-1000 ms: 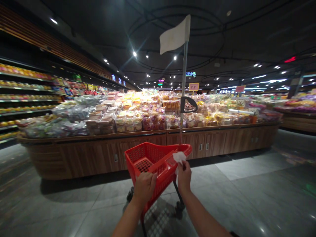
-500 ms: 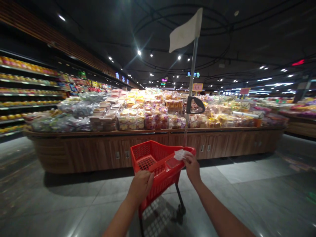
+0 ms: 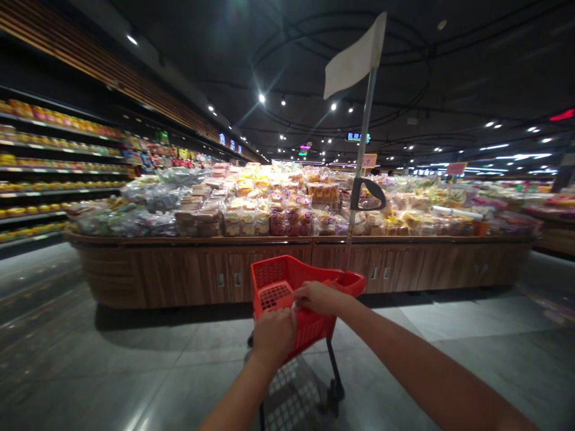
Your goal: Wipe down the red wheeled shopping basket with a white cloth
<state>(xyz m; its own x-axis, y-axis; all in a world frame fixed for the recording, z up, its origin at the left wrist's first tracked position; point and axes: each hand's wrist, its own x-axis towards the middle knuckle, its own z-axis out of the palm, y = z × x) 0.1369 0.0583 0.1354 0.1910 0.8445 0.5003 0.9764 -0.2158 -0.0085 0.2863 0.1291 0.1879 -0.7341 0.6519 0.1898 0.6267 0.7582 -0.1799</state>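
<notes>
The cart stands on the glossy grey tiled floor right before the person, in front of a long wooden counter. It is a small red plastic basket with lattice walls and a smooth thick rim. A thin metal pole rises from its right corner to a white flag. The left hand clenches the near rim. The right hand lies bent over the rim just beside it; I cannot tell whether it grasps. Shiny wrapped packs heap the counter.

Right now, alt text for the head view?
Left hand grips the near rim of a red shopping cart; right hand lies across it. A white flag rises from the cart; packaged bread fills the wooden display ahead.
</notes>
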